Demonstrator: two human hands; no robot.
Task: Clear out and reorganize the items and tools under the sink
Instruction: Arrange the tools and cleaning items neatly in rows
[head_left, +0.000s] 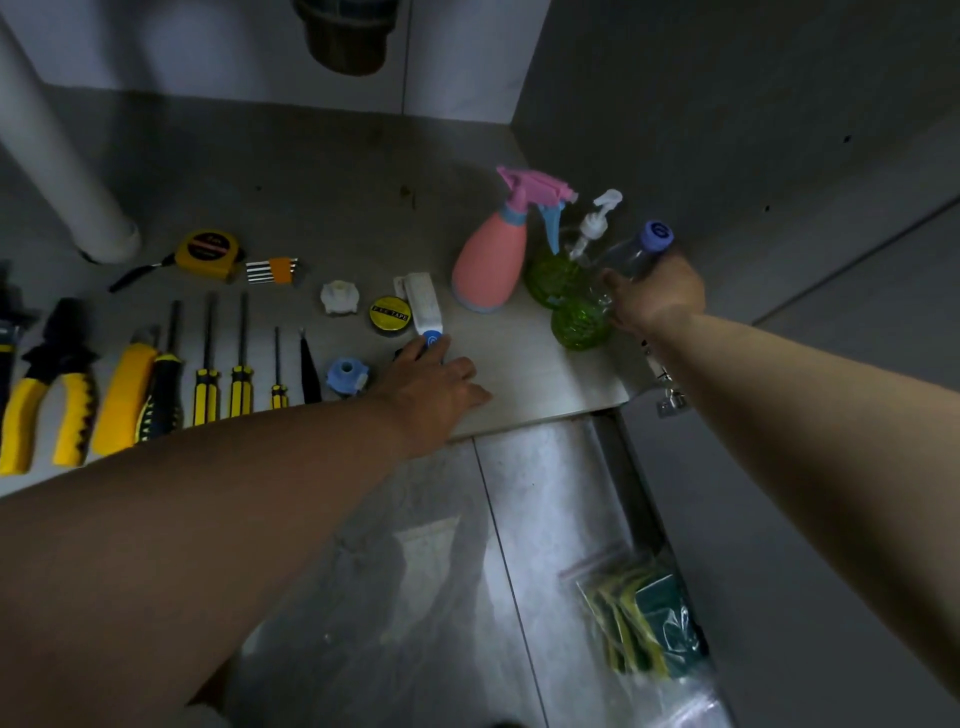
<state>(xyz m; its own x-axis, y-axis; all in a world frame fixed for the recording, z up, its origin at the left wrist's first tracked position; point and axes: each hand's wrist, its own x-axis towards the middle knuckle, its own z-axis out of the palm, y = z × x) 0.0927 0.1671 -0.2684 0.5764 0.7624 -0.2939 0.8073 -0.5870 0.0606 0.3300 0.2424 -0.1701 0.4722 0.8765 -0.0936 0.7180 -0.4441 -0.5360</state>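
a: what took up the most room under the sink?

b: one white pipe at the left, standing on the cabinet floor. then four bottles bunched at the right: one pink spray bottle, two green bottles, and one clear bottle with a purple cap.

a: and the hands?

b: the right hand had its fingers curled round the clear bottle, just beside the green ones and near the side wall. the left hand lay over the blue-capped end of one white tube, thumb spread out flat. i couldn't tell whether the fingers pinched it.

a: the tools?

b: in a row along the front edge: one pair of pliers, one yellow knife, four screwdrivers. behind them were one tape measure and one set of hex keys.

a: the smallest bits?

b: one roll of tape touching the tube, and two plastic fittings – one white, one blue. the left forearm crossed in front of the tool handles.
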